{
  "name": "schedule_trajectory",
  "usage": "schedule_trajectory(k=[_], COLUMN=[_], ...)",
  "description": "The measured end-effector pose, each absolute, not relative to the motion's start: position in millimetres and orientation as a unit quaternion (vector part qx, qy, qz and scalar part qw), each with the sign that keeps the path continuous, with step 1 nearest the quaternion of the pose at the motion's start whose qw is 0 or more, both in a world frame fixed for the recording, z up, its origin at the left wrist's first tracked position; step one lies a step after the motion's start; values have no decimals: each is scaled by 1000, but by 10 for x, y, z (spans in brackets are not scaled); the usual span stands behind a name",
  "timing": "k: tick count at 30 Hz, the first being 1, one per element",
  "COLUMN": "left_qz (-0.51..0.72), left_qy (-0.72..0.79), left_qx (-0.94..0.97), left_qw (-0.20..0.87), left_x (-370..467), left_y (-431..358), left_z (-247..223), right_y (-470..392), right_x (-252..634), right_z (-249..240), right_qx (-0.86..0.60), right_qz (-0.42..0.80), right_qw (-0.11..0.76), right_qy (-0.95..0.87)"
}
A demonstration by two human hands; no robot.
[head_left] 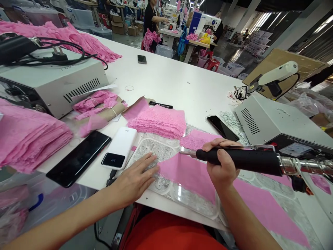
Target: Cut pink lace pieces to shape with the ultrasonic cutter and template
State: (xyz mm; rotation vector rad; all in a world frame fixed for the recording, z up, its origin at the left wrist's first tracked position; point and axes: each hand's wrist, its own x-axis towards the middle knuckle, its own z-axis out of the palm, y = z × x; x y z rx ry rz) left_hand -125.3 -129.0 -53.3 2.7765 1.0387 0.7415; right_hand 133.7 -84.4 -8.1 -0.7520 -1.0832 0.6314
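Note:
My right hand (223,161) is wrapped round a black-handled tool (239,160), whose thin metal tip touches or hovers just over the upper edge of a pink fabric piece (192,173). That piece lies on a clear patterned plastic template (156,149). Flat on the template, at the left end of the fabric, my left hand (139,178) rests with its fingers spread. Behind the template sits a stack of pink lace pieces (161,121). Another pink piece (199,139) lies just right of the stack. A further pink piece (267,208) extends beyond my right forearm.
Left of my hand are a white power bank (121,147) and a black phone (79,158). Grey machine boxes stand left (52,80) and right (286,121). A second phone (223,128) and a marker (161,105) lie on the white table (166,80). People are in the background.

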Motion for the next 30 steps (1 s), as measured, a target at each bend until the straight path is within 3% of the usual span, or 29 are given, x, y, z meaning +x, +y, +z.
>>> schedule_trajectory(k=[30], left_qz=[227], left_qy=[359], left_qx=[904], left_qw=[35], left_x=[-1235], left_y=[-1411], left_z=[-531], right_y=[-1012], right_x=[1037], right_z=[-31], right_qx=[-324], right_qz=[369], right_qw=[708], right_qy=[-508])
